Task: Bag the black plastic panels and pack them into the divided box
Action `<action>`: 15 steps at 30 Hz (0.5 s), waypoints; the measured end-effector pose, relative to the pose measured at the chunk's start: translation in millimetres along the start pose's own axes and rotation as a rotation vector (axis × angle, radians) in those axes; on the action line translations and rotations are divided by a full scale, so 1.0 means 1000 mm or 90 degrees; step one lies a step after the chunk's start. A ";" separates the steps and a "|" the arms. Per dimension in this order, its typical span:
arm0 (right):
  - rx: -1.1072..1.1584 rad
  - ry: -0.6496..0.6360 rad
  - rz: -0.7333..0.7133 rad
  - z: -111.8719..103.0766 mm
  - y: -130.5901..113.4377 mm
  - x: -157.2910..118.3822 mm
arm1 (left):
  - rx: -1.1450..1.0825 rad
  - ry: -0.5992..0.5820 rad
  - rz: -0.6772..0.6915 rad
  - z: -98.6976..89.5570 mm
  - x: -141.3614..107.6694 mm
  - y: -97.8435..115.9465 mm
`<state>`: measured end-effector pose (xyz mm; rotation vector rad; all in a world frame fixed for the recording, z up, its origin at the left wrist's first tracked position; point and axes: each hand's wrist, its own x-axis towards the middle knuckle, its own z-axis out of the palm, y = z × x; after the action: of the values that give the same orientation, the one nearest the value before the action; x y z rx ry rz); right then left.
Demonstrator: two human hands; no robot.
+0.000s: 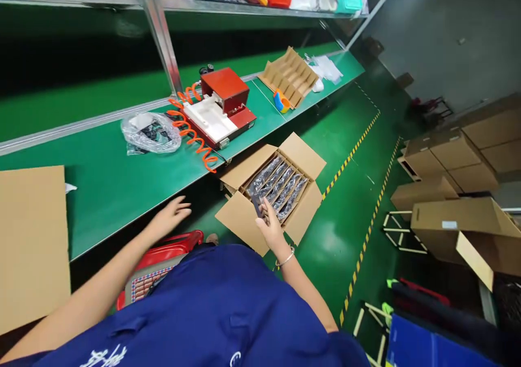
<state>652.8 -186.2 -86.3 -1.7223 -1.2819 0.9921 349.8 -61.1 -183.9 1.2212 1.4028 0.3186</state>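
Over the open cardboard box (240,217), my right hand (271,228) is closed on a narrow dark piece (256,203), pinched between thumb and fingers. Its exact kind is too small to tell. Inside the box, cardboard dividers separate rows of dark items wrapped in clear plastic (280,185); the piece in my hand is at the near left end of these rows. My left hand (173,215) is beside the front edge of the green workbench (106,193). Its fingers are stretched out and hold nothing.
On the bench are a red and white machine (226,93) with a coiled orange hose (189,131), a clear plastic bag (150,132), a tape roll (281,101) and a cardboard divider (291,76). A red stool (163,250) stands below. Large cartons (448,220) stand at right.
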 end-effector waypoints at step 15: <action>0.219 -0.005 0.161 0.006 -0.005 -0.035 | -0.513 -0.411 -0.067 0.117 -0.057 0.103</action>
<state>638.5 -218.0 -79.0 -1.6317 -0.8487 1.2838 483.8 -115.8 -103.6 0.4978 0.6506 0.3291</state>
